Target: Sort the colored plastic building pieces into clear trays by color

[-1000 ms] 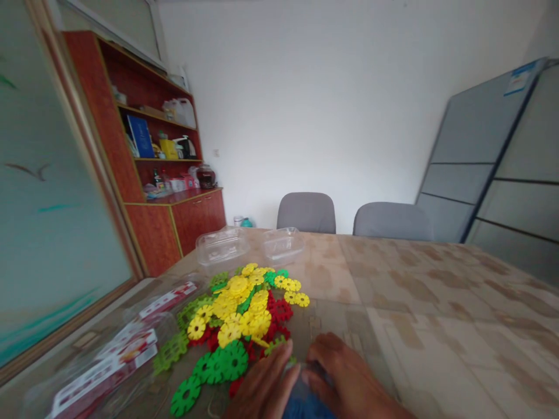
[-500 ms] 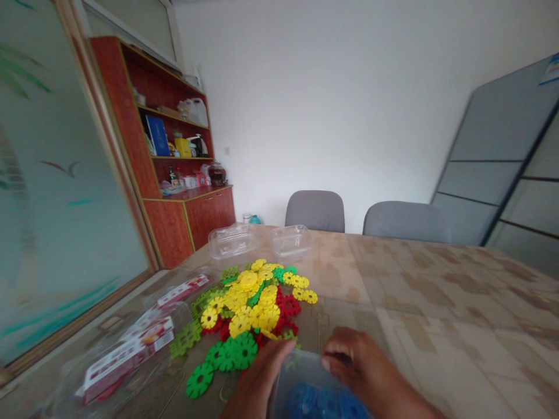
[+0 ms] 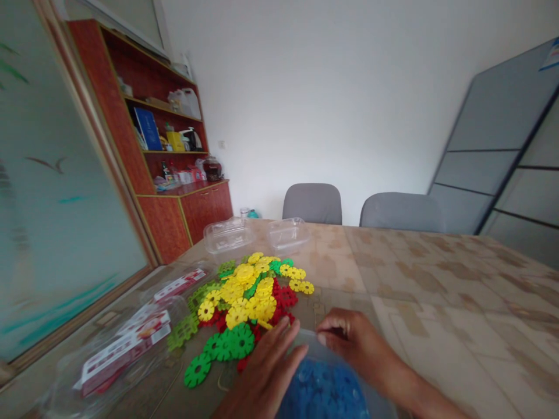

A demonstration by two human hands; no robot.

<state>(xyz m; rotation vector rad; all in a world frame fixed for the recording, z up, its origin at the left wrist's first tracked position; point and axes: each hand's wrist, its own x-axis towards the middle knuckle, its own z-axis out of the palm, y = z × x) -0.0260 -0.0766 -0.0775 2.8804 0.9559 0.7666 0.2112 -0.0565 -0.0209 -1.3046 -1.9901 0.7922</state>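
A clear plastic container (image 3: 308, 338) stands at the near edge of the table, with many blue plastic pieces (image 3: 325, 389) in it. My right hand (image 3: 351, 337) pinches its far right rim, thumb and fingers curled together. My left hand (image 3: 268, 369) lies along the container's left side, fingers stretched out and no grip visible. Just beyond my left fingertips is a heap of yellow notched discs (image 3: 244, 285), mixed with red pieces (image 3: 286, 297) and olive-green pieces (image 3: 183, 331). Green discs (image 3: 231, 343) lie at the heap's near side. The container's near end is out of view.
Two clear plastic trays, one at left (image 3: 229, 235) and one at right (image 3: 288, 234), stand behind the heap. Red-and-white printed packages (image 3: 126, 352) in clear plastic lie at left. Grey chairs (image 3: 312, 203) line the table's far side; a wooden cabinet (image 3: 205, 209) stands beyond.
My left hand has moved forward and its fingers have straightened out. My right hand stays at the rim. The camera view has shifted slightly, and more of the blue pieces shows.
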